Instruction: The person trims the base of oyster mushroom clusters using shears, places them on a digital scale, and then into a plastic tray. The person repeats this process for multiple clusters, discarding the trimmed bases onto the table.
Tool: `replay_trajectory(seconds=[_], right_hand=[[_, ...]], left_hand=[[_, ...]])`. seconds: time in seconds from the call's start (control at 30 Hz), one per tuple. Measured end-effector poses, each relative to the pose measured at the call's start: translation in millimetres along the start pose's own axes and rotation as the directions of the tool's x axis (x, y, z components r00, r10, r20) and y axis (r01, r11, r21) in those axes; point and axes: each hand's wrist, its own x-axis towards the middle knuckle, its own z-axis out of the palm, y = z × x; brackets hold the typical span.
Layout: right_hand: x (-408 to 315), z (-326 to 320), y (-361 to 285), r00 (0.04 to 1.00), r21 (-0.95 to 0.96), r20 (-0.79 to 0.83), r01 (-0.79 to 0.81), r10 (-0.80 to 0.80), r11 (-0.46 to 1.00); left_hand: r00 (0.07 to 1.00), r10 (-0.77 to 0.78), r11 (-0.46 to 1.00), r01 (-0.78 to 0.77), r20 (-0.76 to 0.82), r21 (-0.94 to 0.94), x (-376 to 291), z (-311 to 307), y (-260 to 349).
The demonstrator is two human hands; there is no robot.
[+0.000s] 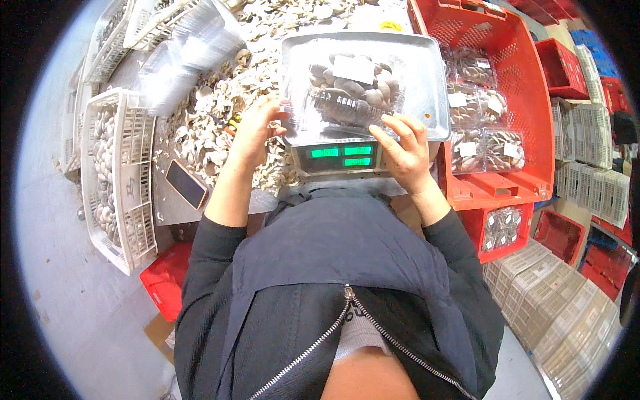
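A clear plastic clamshell box [345,112] holding grey-brown mushrooms [352,90] sits on the metal pan [425,65] of a digital scale. A blank-looking white label [353,69] lies over the mushrooms. Green digits glow on the scale's display [340,154]. My right hand [405,147] has its fingertips at the box's front right corner, fingers spread. At the pan's left edge is my left hand [257,132], fingers apart and curved, with nothing visibly held. Whether its fingertips touch the box's clear plastic is unclear.
Mushroom trimmings [215,130] cover the table around a phone [186,184]. Stacked clear empty boxes [187,55] stand at back left. A white crate [135,185] of mushrooms is left; a red crate [530,100] with packed boxes [480,107] is right. More crates [555,300] stand beyond.
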Motion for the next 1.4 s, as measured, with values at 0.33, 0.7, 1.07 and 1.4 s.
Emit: replay_trajectory(seconds=[0.33, 0.7, 1.07, 1.4], right_hand=[[6, -15, -9, 0.818, 0.353, -0.006, -0.537, 0.575, 0.767], [-14, -4, 5, 0.125, 0.664, 0.693, -0.495, 0.71, -0.56], [-6, 9, 16, 0.166, 0.609, 0.776, -0.446, 0.608, -0.656], [-4, 14, 20, 0.208, 0.608, 0.749, -0.592, 0.629, -0.528]], left_hand=[[0.991, 0.088, 0.955, -0.112, 0.099, 0.274, 14, 3, 3], [0.997, 0.074, 0.951, -0.082, 0.037, 0.298, 2, 16, -1], [0.989, 0.107, 0.99, -0.116, 0.103, 0.081, -1, 18, -9], [0.999, -0.045, 0.998, 0.045, 0.011, -0.039, -22, 22, 2]])
